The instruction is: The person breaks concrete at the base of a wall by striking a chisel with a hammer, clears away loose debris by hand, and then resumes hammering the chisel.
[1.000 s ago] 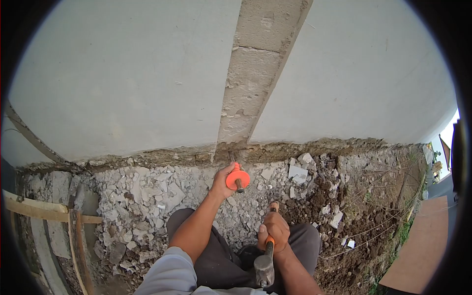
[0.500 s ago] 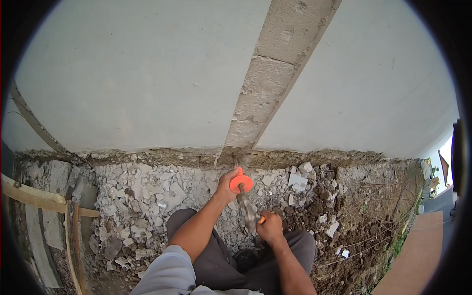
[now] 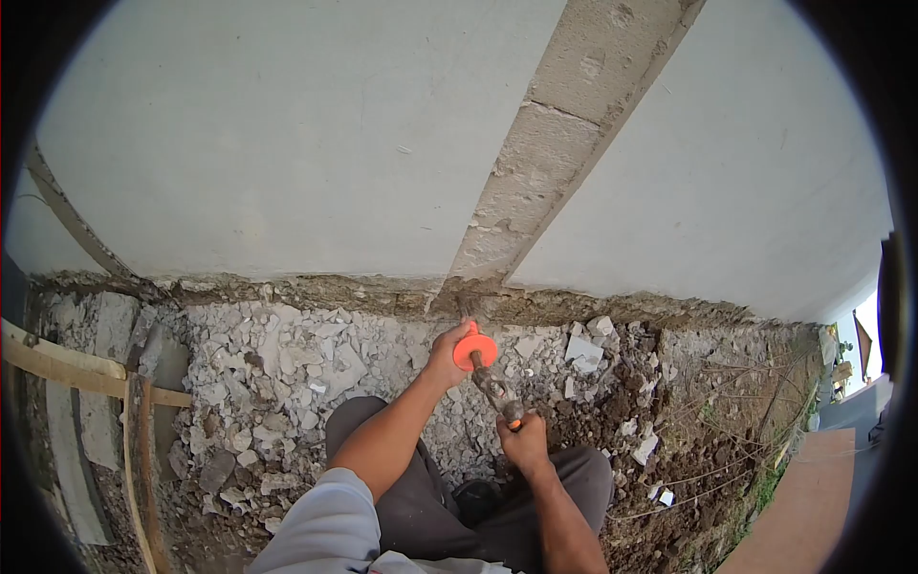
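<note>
My left hand (image 3: 448,352) grips a chisel with a round orange hand guard (image 3: 474,349); its tip points at the rough base of the white wall (image 3: 287,143), where a bare vertical groove (image 3: 535,182) meets the bottom course. My right hand (image 3: 522,440) holds a hammer (image 3: 493,387) by its orange-tipped handle. The hammer's metal head is against the chisel's back end, just behind the guard. Both forearms reach forward over my dark trousers.
Broken plaster and stone rubble (image 3: 277,373) covers the ground along the wall. Brown soil with twigs and wire (image 3: 708,421) lies to the right. Wooden boards (image 3: 86,378) stand at the left. A reddish slab (image 3: 813,497) sits at the lower right.
The hammer was drawn back near my lap a second ago. My right hand swung it forward, and its head now meets the chisel's end. My left hand stayed on the chisel.
</note>
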### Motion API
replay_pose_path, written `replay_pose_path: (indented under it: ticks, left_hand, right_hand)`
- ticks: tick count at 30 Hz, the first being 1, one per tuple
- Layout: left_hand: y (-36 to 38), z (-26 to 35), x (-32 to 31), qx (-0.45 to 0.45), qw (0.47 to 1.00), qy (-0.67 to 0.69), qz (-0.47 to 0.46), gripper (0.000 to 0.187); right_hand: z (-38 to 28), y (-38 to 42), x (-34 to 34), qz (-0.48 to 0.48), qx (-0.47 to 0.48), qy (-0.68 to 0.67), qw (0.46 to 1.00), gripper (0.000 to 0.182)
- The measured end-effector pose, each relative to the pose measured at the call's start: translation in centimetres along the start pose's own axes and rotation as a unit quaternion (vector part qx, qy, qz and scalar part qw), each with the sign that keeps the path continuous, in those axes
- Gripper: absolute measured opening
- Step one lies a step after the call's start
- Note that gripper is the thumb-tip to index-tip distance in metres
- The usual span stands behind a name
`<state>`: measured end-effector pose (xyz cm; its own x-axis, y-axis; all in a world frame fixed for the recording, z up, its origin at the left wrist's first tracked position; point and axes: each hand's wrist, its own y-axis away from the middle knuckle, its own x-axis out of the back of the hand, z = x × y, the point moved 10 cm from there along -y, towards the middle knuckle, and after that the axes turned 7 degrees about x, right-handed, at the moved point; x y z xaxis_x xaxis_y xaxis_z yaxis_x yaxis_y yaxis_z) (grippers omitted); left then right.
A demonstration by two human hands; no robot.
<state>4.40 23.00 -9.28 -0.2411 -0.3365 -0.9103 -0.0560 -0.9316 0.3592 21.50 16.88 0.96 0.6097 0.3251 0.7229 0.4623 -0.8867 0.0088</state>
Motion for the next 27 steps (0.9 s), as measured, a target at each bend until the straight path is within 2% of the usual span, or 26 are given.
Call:
replay_pose_path:
  ticks: [3,4,5,7,8,10,11,13,14,15,17,19,20,21,23,24,25,27]
  left_hand:
    - [-0.6,-0.7,2.1,-0.012,1.0,-0.006,0.027,0.023]
    - [-0.9,-0.2,1.7,-0.012,1.0,0.01,0.017,0.023]
    - [-1.2,0.1,1.2,-0.013,1.0,0.027,0.008,0.023]
    - [-1.3,0.0,1.4,-0.013,1.0,0.017,0.017,0.023]
    - [-1.2,-0.2,1.7,-0.013,1.0,0.008,0.022,0.023]
    - [-1.2,-0.3,1.6,-0.012,1.0,0.008,0.013,0.023]
    - [-1.2,-0.2,1.5,-0.014,1.0,0.007,0.002,0.023]
    - [-1.2,0.1,1.5,-0.017,1.0,0.004,0.006,0.023]
    - [-1.0,-0.1,1.5,-0.017,1.0,-0.002,0.008,0.022]
    - [-1.0,-0.7,1.8,-0.014,1.0,-0.002,0.006,0.022]
    - [-1.2,-0.4,2.5,-0.012,0.998,-0.05,0.034,0.022]
    - [-0.4,-0.2,1.6,-0.012,0.999,-0.012,0.029,0.022]
    - [-0.6,0.0,0.5,-0.011,1.0,0.015,0.01,0.022]
    - [-1.0,-0.2,0.8,-0.008,1.0,0.014,0.011,0.022]
    - [-1.5,-0.1,1.8,-0.023,1.0,-0.01,0.013,0.02]
    - [-1.3,0.1,1.7,-0.025,1.0,-0.009,0.015,0.02]
    - [-1.0,0.1,1.4,-0.019,1.0,-0.004,0.02,0.02]
    - [-0.6,0.0,0.9,-0.012,1.0,0.004,0.024,0.02]
  right_hand:
    - [-1.7,2.1,1.2,0.06,-0.012,-0.055,0.997,0.031]
    - [-4.0,2.8,2.5,0.086,0.029,-0.119,0.989,0.027]
    - [-4.9,3.2,4.0,0.09,0.029,-0.12,0.988,0.027]
    - [-10.1,4.7,7.9,0.138,0.242,-0.069,0.958,0.02]
    - [-11.1,4.3,8.0,0.136,0.239,-0.069,0.959,0.02]
    - [-14.1,5.4,11.3,0.271,0.378,-0.217,0.858,0.012]
    - [-12.9,5.1,10.6,0.269,0.378,-0.217,0.859,0.012]
    - [-7.7,3.6,6.6,0.242,0.325,-0.102,0.908,0.018]
    - [-3.0,1.1,2.2,0.118,0.164,-0.053,0.978,0.02]
    - [1.0,0.5,-1.3,-0.009,-0.004,0.0,1.0,0.023]
    - [0.4,0.9,-1.4,0.001,-0.015,-0.053,0.998,0.026]
    - [-1.8,3.0,0.5,0.035,-0.023,-0.074,0.996,0.025]
    - [-2.4,3.5,1.5,0.076,0.063,-0.09,0.991,0.019]
    - [-3.1,3.6,2.9,0.078,0.061,-0.09,0.991,0.019]
    - [-9.8,5.0,7.3,0.142,0.272,-0.022,0.952,0.013]
    - [-12.1,4.7,8.8,0.176,0.345,-0.209,0.898,0.014]
    - [-13.6,5.1,9.9,0.208,0.345,-0.147,0.904,0.019]
    - [-10.5,3.9,8.5,0.261,0.378,-0.178,0.87,0.025]
